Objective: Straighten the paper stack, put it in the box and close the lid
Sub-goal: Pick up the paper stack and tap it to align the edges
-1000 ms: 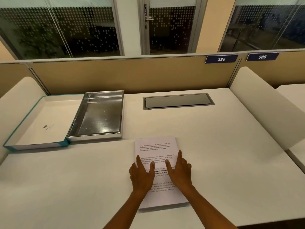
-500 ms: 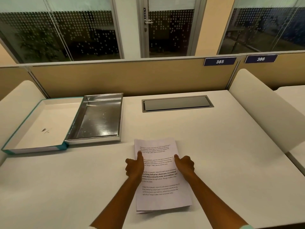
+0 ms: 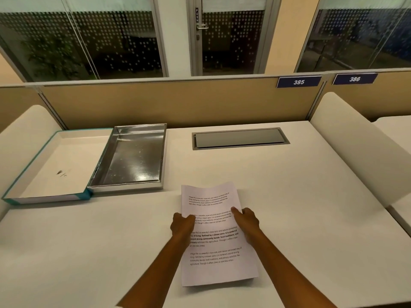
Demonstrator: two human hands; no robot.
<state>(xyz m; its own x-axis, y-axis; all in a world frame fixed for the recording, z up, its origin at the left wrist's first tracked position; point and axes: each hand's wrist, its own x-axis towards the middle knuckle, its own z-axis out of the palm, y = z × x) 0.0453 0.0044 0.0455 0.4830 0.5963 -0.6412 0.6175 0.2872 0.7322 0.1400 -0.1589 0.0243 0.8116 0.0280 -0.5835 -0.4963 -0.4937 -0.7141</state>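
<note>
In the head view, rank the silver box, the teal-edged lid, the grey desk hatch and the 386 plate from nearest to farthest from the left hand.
From the left hand:
1. Silver box, up and left.
2. Grey desk hatch, up and right; teal-edged lid, far left: too close to call.
3. 386 plate, on the right partition.

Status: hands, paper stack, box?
Left hand, right hand both gripping paper stack by its sides. Box open, empty; lid alongside. Path clear.
</note>
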